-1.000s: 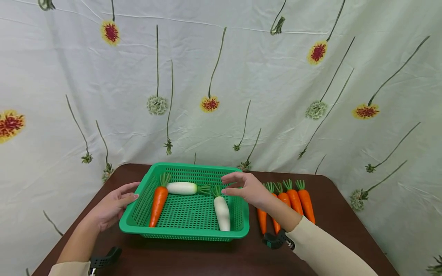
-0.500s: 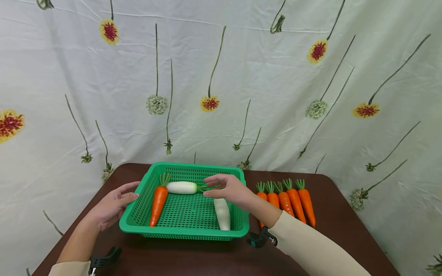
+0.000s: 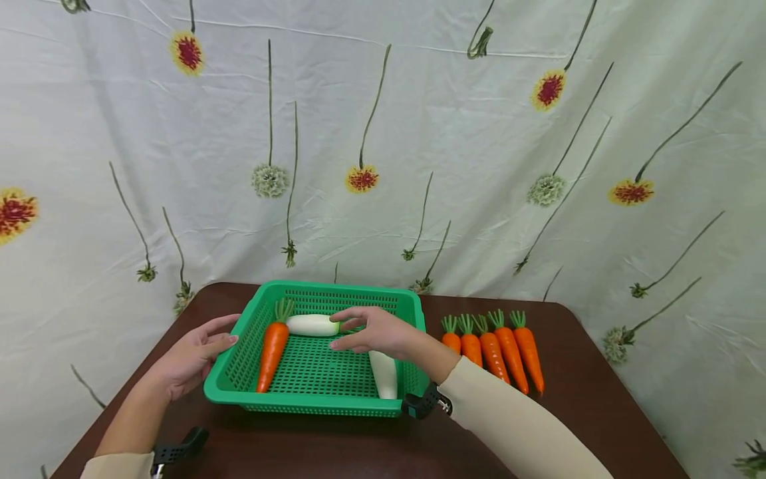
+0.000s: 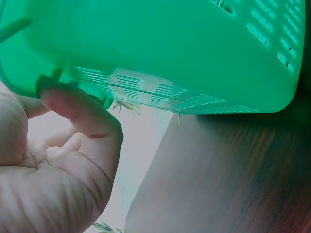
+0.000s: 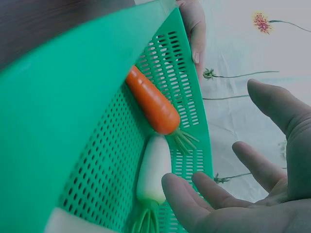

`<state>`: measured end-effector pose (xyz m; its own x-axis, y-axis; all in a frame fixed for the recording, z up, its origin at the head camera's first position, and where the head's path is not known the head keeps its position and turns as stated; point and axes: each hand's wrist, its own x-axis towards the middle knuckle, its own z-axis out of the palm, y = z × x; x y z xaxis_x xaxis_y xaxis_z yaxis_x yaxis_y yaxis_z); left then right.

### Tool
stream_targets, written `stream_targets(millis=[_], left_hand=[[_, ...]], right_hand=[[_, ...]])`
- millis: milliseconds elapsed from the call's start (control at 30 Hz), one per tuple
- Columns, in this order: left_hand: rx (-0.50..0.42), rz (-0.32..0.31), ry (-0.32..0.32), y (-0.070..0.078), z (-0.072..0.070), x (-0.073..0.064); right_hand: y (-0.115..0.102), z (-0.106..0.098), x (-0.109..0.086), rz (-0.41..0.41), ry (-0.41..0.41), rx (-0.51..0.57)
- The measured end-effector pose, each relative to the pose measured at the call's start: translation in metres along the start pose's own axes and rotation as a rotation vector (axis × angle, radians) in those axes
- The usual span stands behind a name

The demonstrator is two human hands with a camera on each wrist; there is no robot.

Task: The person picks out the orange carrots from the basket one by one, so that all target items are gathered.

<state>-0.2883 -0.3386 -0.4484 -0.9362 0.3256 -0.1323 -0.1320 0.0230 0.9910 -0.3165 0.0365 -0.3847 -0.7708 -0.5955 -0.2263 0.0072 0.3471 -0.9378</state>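
Observation:
A green plastic basket [image 3: 317, 403] with slotted walls stands on the dark table. At its left rim, my left hand [image 3: 190, 360] holds on with thumb and fingers. Inside lie an orange carrot [image 3: 273, 349] along the left wall, a white radish [image 3: 308, 325] along the far wall, and another white radish [image 3: 385, 378] near the right wall. My right hand [image 3: 378, 334] hovers over the basket with fingers spread and nothing in them, hiding the leafy tops of both radishes. In the right wrist view its fingertips overlap the far radish [image 5: 154, 170] near the leafy end.
Several carrots [image 3: 510, 356] lie side by side on the table [image 3: 568, 399] to the right of the basket, leafy tops pointing away. Behind the table hangs a pale flower-printed cloth [image 3: 323, 219]. My right forearm crosses over the basket's right rim.
My right hand has moved left across the basket, from above the right radish toward the far one. It now covers less of the carrots on the table. My left hand stays at the rim.

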Motion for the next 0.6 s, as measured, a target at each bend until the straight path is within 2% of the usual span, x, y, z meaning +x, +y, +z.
stream_targets(millis=[333, 600], left_hand=[[-0.019, 0.01, -0.019, -0.001, -0.001, -0.001], [0.01, 0.008, 0.003, 0.0, 0.001, 0.0]], right_hand=[[-0.008, 0.01, 0.026, 0.014, -0.07, -0.047], [-0.01, 0.022, 0.048, 0.017, -0.094, 0.025]])
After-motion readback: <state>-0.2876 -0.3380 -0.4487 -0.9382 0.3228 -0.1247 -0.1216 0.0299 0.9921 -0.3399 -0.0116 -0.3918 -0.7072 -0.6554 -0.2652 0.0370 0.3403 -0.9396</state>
